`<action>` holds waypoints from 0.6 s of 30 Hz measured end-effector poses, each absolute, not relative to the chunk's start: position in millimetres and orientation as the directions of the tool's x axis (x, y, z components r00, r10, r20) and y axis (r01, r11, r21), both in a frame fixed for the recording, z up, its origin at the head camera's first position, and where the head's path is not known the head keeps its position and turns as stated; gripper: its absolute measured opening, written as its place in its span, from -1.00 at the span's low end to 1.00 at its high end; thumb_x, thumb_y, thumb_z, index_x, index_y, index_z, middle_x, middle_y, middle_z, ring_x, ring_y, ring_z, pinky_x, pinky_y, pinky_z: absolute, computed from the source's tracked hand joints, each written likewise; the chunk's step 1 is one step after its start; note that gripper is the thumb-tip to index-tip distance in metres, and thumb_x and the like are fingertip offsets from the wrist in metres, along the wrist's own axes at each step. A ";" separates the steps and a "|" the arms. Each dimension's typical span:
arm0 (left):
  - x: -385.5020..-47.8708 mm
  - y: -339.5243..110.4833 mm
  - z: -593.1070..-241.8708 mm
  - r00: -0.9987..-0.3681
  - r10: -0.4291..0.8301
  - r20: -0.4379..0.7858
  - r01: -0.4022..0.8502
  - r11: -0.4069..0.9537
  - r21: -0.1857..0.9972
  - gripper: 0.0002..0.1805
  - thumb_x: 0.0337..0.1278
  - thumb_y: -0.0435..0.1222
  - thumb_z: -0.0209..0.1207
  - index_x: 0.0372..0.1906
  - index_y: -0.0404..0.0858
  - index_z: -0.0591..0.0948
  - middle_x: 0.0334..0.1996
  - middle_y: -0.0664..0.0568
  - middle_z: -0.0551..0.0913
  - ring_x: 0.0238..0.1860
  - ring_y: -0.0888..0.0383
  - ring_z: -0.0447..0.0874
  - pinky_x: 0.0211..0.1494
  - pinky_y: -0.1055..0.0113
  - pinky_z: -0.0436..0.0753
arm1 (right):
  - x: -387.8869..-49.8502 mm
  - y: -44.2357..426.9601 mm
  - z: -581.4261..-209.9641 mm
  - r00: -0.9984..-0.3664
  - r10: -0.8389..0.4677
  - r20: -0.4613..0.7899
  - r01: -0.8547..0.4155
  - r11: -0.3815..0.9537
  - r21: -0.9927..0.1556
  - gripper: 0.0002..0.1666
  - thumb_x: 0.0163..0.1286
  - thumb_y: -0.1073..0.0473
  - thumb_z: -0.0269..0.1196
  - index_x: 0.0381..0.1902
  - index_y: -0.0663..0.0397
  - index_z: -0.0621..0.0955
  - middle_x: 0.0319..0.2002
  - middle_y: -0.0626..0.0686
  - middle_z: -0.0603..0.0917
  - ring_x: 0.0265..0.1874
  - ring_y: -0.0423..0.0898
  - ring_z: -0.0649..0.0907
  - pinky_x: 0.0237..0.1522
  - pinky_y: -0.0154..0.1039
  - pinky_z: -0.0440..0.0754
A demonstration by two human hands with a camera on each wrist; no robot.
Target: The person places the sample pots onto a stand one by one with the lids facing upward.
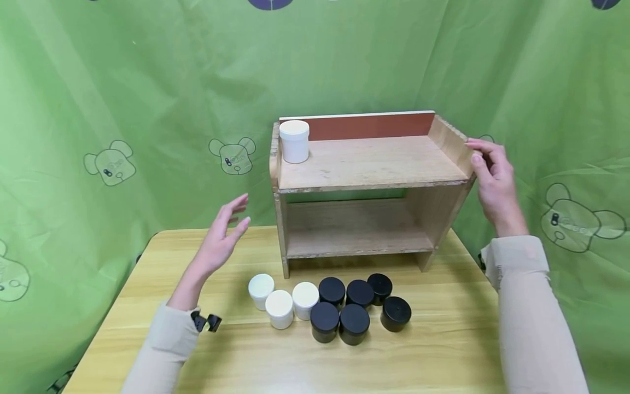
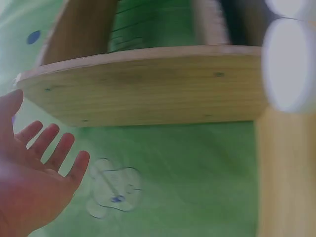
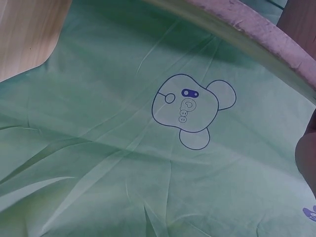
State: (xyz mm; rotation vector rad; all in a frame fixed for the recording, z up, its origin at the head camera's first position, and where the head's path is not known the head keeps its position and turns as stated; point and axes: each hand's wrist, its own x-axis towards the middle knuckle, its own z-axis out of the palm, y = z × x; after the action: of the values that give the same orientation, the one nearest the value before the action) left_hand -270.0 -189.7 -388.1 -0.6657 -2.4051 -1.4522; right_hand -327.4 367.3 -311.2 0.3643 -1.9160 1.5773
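Observation:
A two-tier wooden shelf [image 1: 374, 161] stands at the back of the table. My right hand [image 1: 497, 178] is at the upper front corner of its right side panel, thumb and fingers gripping the edge. In the right wrist view only part of a finger or thumb shows, near the panel's edge [image 3: 247, 24]. My left hand [image 1: 216, 246] hovers left of the shelf, fingers spread and holding nothing; the left wrist view has it beside the left side panel [image 2: 148, 91]. One white lidded jar [image 1: 295, 143] stands on the top tier, at its left end.
In front of the shelf, white jars [image 1: 279, 309] stand on the left and several black jars [image 1: 354, 324] on the right. They share a light wooden table [image 1: 236, 361]. A green curtain [image 1: 162, 71] with printed bear heads hangs behind and at both sides.

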 end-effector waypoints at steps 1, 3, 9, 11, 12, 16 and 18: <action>-266.8 -192.0 -395.9 -0.868 0.259 0.424 0.496 0.401 0.771 -0.36 0.60 -0.16 0.02 0.63 -0.10 0.17 0.52 -0.17 0.32 0.49 -0.17 0.30 0.61 -0.21 0.28 | -327.8 366.7 -311.0 -0.768 0.171 0.617 -0.573 0.247 -0.782 -0.61 0.61 0.29 0.06 0.31 0.15 0.57 0.28 -0.12 0.51 0.38 -0.17 0.42 0.44 -0.51 0.38; -260.3 -196.5 -411.7 -0.877 0.273 0.396 0.478 0.409 0.777 -0.36 0.59 -0.17 0.03 0.63 -0.11 0.18 0.51 -0.18 0.33 0.48 -0.18 0.32 0.59 -0.24 0.29 | -328.9 365.5 -311.1 -0.767 0.170 0.619 -0.578 0.236 -0.781 -0.61 0.61 0.29 0.06 0.30 0.16 0.57 0.28 -0.11 0.51 0.38 -0.16 0.42 0.44 -0.50 0.38; -249.4 -205.3 -456.1 -0.893 0.321 0.317 0.431 0.406 0.806 -0.35 0.57 -0.20 0.07 0.61 -0.22 0.20 0.51 -0.23 0.33 0.48 -0.27 0.32 0.57 -0.33 0.28 | -327.9 367.2 -312.1 -0.774 0.169 0.610 -0.572 0.224 -0.789 -0.61 0.62 0.28 0.06 0.31 0.14 0.57 0.29 -0.11 0.51 0.39 -0.16 0.41 0.44 -0.51 0.37; -247.6 -205.8 -468.4 -0.896 0.336 0.292 0.416 0.401 0.816 -0.34 0.57 -0.19 0.08 0.61 -0.22 0.19 0.52 -0.24 0.33 0.49 -0.27 0.32 0.56 -0.35 0.29 | -326.0 368.9 -311.7 -0.776 0.172 0.606 -0.569 0.223 -0.792 -0.61 0.62 0.28 0.05 0.31 0.13 0.57 0.29 -0.11 0.50 0.39 -0.16 0.41 0.44 -0.51 0.37; -246.6 -205.9 -473.8 -0.898 0.344 0.276 0.405 0.396 0.824 -0.33 0.57 -0.18 0.09 0.61 -0.23 0.18 0.52 -0.24 0.32 0.49 -0.27 0.31 0.56 -0.35 0.29 | -325.3 369.4 -311.4 -0.775 0.173 0.607 -0.568 0.231 -0.790 -0.61 0.62 0.28 0.05 0.32 0.13 0.57 0.30 -0.11 0.50 0.39 -0.17 0.41 0.44 -0.51 0.38; -242.5 -210.1 -492.0 -0.895 0.400 0.195 0.364 0.407 0.838 -0.24 0.53 -0.13 0.13 0.65 -0.17 0.10 0.57 -0.25 0.24 0.53 -0.29 0.25 0.57 -0.35 0.26 | -325.5 368.2 -311.0 -0.772 0.173 0.612 -0.577 0.215 -0.788 -0.61 0.62 0.29 0.05 0.31 0.15 0.57 0.29 -0.09 0.50 0.39 -0.16 0.41 0.45 -0.50 0.38; -240.7 -213.0 -499.1 -0.889 0.434 0.148 0.346 0.423 0.838 -0.16 0.49 -0.10 0.17 0.67 -0.14 0.04 0.59 -0.24 0.20 0.55 -0.29 0.21 0.59 -0.34 0.25 | -326.3 367.1 -311.2 -0.770 0.174 0.613 -0.579 0.214 -0.787 -0.61 0.61 0.29 0.06 0.31 0.16 0.57 0.29 -0.09 0.50 0.38 -0.16 0.42 0.45 -0.49 0.38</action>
State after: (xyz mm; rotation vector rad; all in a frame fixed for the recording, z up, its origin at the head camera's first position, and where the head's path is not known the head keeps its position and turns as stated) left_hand -240.7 -213.0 -499.1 -0.7490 -2.7248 -1.5684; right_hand -326.3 367.1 -311.2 0.3742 -1.8921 1.6152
